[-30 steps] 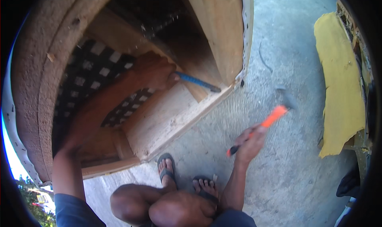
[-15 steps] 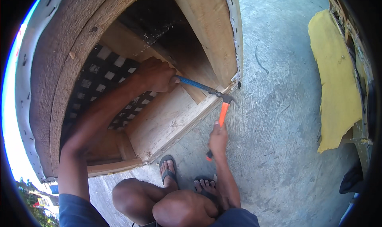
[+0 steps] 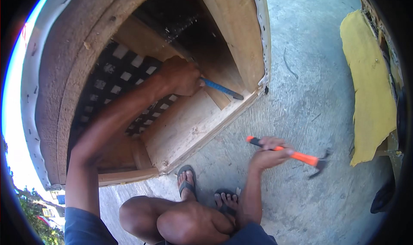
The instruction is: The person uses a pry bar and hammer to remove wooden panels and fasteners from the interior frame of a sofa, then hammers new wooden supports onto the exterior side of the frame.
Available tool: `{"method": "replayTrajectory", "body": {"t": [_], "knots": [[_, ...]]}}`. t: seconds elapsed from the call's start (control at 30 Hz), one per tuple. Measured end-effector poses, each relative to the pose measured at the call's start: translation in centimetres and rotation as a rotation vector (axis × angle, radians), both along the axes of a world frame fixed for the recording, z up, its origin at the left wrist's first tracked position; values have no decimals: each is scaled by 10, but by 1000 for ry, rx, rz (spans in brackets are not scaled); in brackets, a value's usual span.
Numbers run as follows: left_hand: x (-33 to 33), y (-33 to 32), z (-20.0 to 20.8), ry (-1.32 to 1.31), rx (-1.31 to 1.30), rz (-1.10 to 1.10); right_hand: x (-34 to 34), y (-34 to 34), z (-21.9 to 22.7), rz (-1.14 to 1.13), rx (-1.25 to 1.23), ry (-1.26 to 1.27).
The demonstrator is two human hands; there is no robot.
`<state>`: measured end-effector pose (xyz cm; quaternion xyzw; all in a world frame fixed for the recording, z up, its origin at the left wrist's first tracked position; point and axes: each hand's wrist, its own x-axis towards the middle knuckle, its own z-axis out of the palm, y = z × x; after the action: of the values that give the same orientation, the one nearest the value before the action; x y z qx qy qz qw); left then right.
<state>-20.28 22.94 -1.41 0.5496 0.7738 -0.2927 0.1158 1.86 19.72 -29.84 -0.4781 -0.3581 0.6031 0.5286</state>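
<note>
Rough grey concrete floor [image 3: 297, 103] spreads across the right and lower middle, bright and streaked, with a thin dark curved strand [image 3: 289, 64] lying on it. A large pale-wood box-like frame [image 3: 234, 38] fills the upper left, its rim edged with stapled white fabric [image 3: 33, 99], and black-and-white checked material [image 3: 115, 68] shows inside. At the right edge, a ragged yellow sheet [image 3: 371, 90] stands against worn timber [image 3: 393, 148]; green foliage [image 3: 32, 208] shows outdoors at lower left. The person's feet, in dark flip-flops [image 3: 187, 186], are on the concrete just below the frame. Inside the frame, the left hand [image 3: 183, 76] has its fingers curled around one end of a slim blue bar-shaped tool [image 3: 220, 88], which juts out to the right, its dark tip at the frame's lower rail. The right hand [image 3: 269, 155] has its fingers wrapped around the handle of an orange-and-black claw hammer [image 3: 304, 158]; the dark head extends right of the fingers, above the concrete and well apart from the blue tool.
</note>
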Motion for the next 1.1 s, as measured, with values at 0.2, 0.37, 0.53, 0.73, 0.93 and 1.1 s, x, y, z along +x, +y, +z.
{"method": "replayTrajectory", "body": {"t": [0.2, 0.37, 0.53, 0.73, 0.93, 1.1], "knots": [[2, -21, -7, 74, -36, -56, -2, -2, 19, 370, -314, 85], [-4, -18, -7, 114, -13, -68, -20, -44, -6, 571, 75, -444], [40, -97, -60, -6, 113, 147, 40, -92, -7, 832, -411, -259], [51, -137, -61, -238, 204, 511, 88, -81, -18, 867, -361, -385], [26, -105, -38, -179, 206, 510, 105, -43, -12, 706, -321, -440], [17, -87, -41, -224, 75, 594, 120, -27, -13, 683, -314, -504]]}}
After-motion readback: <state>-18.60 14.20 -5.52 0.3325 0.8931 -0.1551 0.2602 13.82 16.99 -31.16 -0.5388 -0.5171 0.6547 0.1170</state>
